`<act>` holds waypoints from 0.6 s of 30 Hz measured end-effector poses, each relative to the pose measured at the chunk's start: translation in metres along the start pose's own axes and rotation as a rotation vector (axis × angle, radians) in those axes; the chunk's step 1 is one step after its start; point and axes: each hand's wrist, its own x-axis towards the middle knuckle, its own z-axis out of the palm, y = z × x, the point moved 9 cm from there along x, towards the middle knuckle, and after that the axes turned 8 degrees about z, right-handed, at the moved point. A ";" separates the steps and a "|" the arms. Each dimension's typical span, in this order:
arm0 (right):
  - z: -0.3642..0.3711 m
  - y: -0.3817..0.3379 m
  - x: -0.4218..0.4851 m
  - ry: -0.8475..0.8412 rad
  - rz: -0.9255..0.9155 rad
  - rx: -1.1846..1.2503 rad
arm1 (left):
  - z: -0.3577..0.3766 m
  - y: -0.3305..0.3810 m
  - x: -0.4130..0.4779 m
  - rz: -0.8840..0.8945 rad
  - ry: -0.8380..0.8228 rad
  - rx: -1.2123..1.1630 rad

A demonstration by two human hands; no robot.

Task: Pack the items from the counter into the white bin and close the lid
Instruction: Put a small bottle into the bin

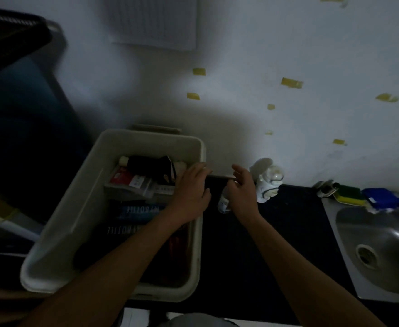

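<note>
Mid-packing: my left grip (pixel 191 194) lay open over the white bin (pixel 80 208), right grip (pixel 243 197) against a small bottle (pixel 224 204), couldn't tell if holding. Next, I reckoned, the bottle needed dropping in.

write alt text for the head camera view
In dim light, a person's left hand reaches over the rim of an open white bin holding boxes, while the right hand is by a small bottle over the dark counter. A steel sink lies right.

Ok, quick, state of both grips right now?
Left grip: open, over the bin, holding nothing.
Right grip: seems to hold a small bottle; the picture is dim.
</note>
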 end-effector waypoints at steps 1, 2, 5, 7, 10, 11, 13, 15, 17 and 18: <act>-0.007 0.007 0.003 -0.007 0.009 -0.008 | 0.008 0.008 0.002 -0.005 -0.010 0.009; -0.011 0.013 0.007 -0.016 0.018 -0.014 | 0.013 0.018 0.003 0.004 -0.013 0.014; -0.022 0.030 0.018 -0.070 0.047 -0.036 | 0.032 0.048 0.007 0.039 -0.012 -0.007; -0.025 0.037 0.025 -0.107 0.045 -0.066 | 0.047 0.057 0.008 -0.004 -0.020 -0.033; -0.029 0.050 0.036 -0.156 0.043 -0.115 | 0.070 0.060 0.008 -0.101 -0.065 -0.051; -0.030 0.052 0.039 -0.173 0.037 -0.132 | 0.076 0.059 0.007 -0.124 -0.073 -0.057; -0.030 0.050 0.044 -0.215 -0.007 -0.190 | 0.085 0.056 0.004 -0.170 -0.088 -0.087; -0.028 0.046 0.048 -0.264 -0.079 -0.251 | 0.092 0.051 -0.001 -0.209 -0.093 -0.109; -0.023 0.048 0.054 -0.298 -0.128 -0.301 | 0.096 0.047 -0.006 -0.244 -0.095 -0.119; -0.020 0.053 0.057 -0.328 -0.136 -0.326 | 0.096 0.047 -0.008 -0.257 -0.087 -0.113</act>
